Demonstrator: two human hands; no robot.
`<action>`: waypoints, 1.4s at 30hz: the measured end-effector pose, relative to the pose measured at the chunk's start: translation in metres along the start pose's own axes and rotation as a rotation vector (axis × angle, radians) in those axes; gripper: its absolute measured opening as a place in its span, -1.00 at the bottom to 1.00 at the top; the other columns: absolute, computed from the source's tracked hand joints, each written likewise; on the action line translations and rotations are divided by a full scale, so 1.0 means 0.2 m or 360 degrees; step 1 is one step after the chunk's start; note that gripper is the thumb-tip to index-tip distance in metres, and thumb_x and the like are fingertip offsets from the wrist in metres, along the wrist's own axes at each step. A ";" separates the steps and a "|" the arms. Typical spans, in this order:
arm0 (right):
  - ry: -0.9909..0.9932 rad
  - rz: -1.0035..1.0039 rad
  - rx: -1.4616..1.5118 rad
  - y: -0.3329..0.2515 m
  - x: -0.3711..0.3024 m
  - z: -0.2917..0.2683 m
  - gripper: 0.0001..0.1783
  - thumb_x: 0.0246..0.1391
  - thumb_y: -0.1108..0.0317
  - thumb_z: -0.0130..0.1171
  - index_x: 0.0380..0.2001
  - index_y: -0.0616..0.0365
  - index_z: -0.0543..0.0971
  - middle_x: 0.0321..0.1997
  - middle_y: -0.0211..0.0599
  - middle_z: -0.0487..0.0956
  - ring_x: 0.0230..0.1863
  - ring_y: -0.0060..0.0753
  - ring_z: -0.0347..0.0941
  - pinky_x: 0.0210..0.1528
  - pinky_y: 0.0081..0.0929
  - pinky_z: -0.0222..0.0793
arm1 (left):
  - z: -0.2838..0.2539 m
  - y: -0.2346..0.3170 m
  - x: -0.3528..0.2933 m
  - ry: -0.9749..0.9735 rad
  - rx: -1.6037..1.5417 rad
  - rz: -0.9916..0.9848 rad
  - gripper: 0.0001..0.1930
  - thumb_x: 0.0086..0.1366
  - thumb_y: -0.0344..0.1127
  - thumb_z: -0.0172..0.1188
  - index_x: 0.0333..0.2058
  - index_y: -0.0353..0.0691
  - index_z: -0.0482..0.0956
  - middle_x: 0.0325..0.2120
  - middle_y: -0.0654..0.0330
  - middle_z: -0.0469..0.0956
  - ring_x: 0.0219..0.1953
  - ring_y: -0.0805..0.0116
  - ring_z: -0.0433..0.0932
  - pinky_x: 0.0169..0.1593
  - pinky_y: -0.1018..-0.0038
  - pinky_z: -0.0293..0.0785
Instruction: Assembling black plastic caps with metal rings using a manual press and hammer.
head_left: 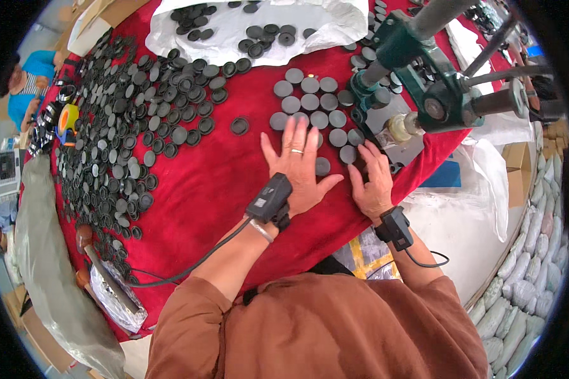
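Observation:
Flat grey round caps [310, 101] lie in loose rows on the red cloth in front of me. My left hand [297, 165] is spread flat, palm down, with its fingertips over the near caps of this group; its thumb lies beside a single grey cap [322, 166]. My right hand [374, 182] rests at the near right side of the group, thumb and fingers apart. Its fingertips are close to a cap [348, 155] and the base of a green hand press [417, 82]; whether they touch either I cannot tell. Neither hand holds anything visible.
A wide heap of black caps [171, 95] covers the cloth's left side. More caps lie on a white sheet [329, 25] at the back. A hammer [110, 271] and a tape roll [68, 118] lie at left. Filled bags [518, 290] are stacked at right; another person stands far left.

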State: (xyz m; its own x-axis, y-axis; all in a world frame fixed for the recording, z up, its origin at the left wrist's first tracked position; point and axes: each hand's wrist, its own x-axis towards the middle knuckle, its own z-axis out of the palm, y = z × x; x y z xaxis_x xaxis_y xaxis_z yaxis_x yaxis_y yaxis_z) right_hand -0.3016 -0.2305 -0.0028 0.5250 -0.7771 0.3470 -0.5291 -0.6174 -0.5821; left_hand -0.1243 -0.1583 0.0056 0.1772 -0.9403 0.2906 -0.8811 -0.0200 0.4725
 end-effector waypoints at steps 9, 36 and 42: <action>-0.0006 -0.0112 -0.0398 -0.04 -0.02 0.02 -0.40 -0.03 0.36 0.22 0.08 0.33 0.30 0.10 0.12 0.34 0.06 0.15 0.26 0.14 -0.10 0.18 | -0.16 -0.03 -0.20 -0.0166 0.0227 -0.0139 0.09 -0.07 0.17 0.36 0.23 -0.48 0.02 0.27 -0.24 0.02 0.36 -0.15 -0.08 0.29 -0.20 -0.19; -0.0170 -0.0156 -0.0514 -0.05 -0.01 0.03 -0.32 0.01 0.27 0.16 0.18 0.27 0.23 0.18 0.03 0.28 0.12 0.03 0.21 0.09 -0.10 0.14 | -0.11 -0.04 -0.39 0.0052 0.0215 -0.0187 -0.17 0.01 -0.05 0.31 0.17 -0.39 0.18 0.20 -0.12 0.17 0.28 -0.09 0.10 0.31 -0.07 -0.08; -0.0295 -0.0215 -0.0161 0.00 -0.03 -0.07 -0.34 0.00 0.29 0.19 0.16 0.26 0.26 0.19 0.02 0.29 0.12 0.06 0.22 0.10 -0.10 0.16 | -0.13 -0.02 -0.37 -0.0022 0.0218 -0.0223 -0.18 0.01 -0.07 0.30 0.17 -0.38 0.18 0.20 -0.12 0.17 0.28 -0.10 0.10 0.30 -0.07 -0.05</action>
State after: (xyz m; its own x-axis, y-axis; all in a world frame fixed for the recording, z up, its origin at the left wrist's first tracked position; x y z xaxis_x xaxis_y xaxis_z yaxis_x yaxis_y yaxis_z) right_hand -0.3133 -0.2273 0.0057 0.7041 -0.6567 0.2703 -0.5049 -0.7306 -0.4597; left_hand -0.1214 -0.0793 0.0042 0.2973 -0.9296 0.2178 -0.8997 -0.1964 0.3898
